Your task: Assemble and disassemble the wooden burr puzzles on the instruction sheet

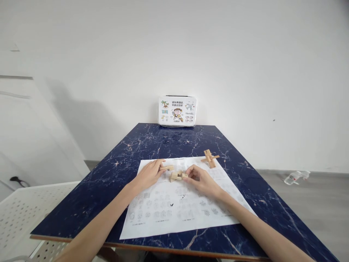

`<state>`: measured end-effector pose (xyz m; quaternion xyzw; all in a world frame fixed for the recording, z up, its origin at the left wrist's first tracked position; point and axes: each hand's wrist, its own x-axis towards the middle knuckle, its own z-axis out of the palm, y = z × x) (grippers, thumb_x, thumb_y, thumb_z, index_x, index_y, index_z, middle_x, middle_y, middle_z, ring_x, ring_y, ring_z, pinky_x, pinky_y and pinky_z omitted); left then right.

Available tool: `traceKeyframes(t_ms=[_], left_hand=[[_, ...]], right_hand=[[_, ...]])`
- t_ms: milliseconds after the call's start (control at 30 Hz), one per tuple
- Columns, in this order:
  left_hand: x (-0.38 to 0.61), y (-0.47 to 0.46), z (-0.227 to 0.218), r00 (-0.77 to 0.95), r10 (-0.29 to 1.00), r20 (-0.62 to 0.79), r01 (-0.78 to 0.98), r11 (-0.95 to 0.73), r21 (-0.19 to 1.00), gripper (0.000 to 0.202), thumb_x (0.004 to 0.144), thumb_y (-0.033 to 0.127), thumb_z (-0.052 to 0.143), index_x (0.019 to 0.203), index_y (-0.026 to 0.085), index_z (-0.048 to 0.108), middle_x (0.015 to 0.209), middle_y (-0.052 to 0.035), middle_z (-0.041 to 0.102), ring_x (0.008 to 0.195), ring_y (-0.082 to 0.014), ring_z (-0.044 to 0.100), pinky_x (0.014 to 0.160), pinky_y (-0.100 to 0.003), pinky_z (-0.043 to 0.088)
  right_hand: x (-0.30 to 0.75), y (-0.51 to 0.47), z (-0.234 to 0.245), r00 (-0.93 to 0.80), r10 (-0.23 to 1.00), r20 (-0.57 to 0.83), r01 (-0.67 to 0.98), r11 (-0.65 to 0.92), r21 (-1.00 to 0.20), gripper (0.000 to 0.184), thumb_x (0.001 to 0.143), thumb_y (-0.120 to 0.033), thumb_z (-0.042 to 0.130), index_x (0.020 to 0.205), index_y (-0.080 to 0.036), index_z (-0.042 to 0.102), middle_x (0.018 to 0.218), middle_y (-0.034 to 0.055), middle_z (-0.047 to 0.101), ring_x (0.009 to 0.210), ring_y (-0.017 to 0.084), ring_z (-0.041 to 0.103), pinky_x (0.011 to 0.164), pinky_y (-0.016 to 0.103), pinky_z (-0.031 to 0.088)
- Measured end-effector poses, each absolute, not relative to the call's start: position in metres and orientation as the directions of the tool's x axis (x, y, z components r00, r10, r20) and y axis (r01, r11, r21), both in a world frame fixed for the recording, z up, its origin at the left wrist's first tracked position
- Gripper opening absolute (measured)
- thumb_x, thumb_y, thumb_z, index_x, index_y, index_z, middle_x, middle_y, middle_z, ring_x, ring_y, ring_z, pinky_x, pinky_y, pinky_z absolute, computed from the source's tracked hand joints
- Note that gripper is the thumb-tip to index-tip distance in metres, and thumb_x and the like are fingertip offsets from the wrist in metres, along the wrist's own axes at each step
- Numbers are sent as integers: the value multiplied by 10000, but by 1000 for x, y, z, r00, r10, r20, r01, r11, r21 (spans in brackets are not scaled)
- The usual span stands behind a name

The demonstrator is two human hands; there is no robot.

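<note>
My left hand [149, 175] is closed around one end of a notched wooden puzzle piece [169, 167], whose other end points right over the paper sheet [152, 218]. My right hand [199, 179] pinches a small wooden block [184, 175] between thumb and fingers. Against that block, on its left, sit other light wooden pieces [174, 177]; whether they are joined cannot be made out. At the sheet's far right corner rests a cross-shaped group of wooden pieces [209, 159], with a dark mark on its upright one.
Rows of printed diagrams cover the sheet, which lies on a blue marbled table [177, 145]. A white cartoon-printed case [177, 111] stands at the table's far edge by the wall. Left is a white perforated chair [24, 214]; a clear plastic bottle [296, 177] lies on the floor at right.
</note>
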<state>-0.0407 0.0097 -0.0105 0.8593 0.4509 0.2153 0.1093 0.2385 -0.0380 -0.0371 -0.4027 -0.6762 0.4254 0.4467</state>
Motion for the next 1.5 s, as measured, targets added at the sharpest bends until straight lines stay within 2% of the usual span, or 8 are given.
traceKeyframes(t_ms=[200,400,700,933,1100,1233,1333,1500], left_hand=[[-39,9,-14,477,847,236,764,-532,365,470,1086,476,300,1393,191,513,1226,-163,727,1124,-338,698,905,-434,515],[-37,7,-13,456,865,212,797,-502,335,482,1083,455,241,1344,194,550,782,-64,717,763,-296,717,714,-368,481],[-29,3,0,417,895,159,693,-426,582,452,1083,509,253,1134,226,601,693,6,653,690,-232,659,717,-334,456],[-29,-2,-6,411,880,240,825,-470,312,384,1067,497,369,1205,218,593,741,-30,668,679,-259,650,683,-349,429],[-19,-12,-2,544,756,362,708,-646,285,313,1052,489,456,1023,230,628,1023,-72,706,925,-257,667,851,-387,485],[-13,-15,-4,632,690,354,667,-716,205,341,946,558,643,968,218,635,990,-77,680,941,-276,640,862,-417,491],[-13,-14,-9,651,657,380,647,-742,174,297,985,503,604,930,211,621,952,-69,670,883,-250,627,821,-394,478],[-10,-18,-5,509,787,348,660,-616,429,312,1041,473,495,883,211,551,818,-6,620,694,-174,559,668,-313,413]], right_hand=[[241,-37,-28,-234,956,179,-21,179,-984,412,852,-597,781,893,-241,578,704,-1,670,606,157,577,593,292,427],[240,-39,-21,-243,960,137,-135,106,-985,463,809,-628,803,917,-250,559,802,12,737,546,144,587,542,286,410],[239,-40,-20,-217,969,115,-161,80,-984,432,809,-597,818,906,-247,585,811,11,740,544,133,561,538,279,401],[240,-39,-24,-223,968,116,-132,88,-987,408,857,-591,777,931,-243,578,852,19,750,567,129,566,557,274,403],[240,-39,-25,-233,964,125,-131,96,-987,411,861,-596,770,934,-243,573,849,18,745,559,130,571,552,277,400],[240,-39,-23,-236,964,123,-113,99,-989,440,852,-620,765,930,-237,562,854,24,746,547,124,568,550,277,390],[241,-39,-23,-237,965,113,-107,89,-990,464,840,-636,768,930,-235,552,855,25,748,552,124,570,560,280,400],[243,-37,-24,-228,970,90,-130,61,-990,475,834,-633,777,944,-231,549,893,28,752,574,118,564,583,280,406]])
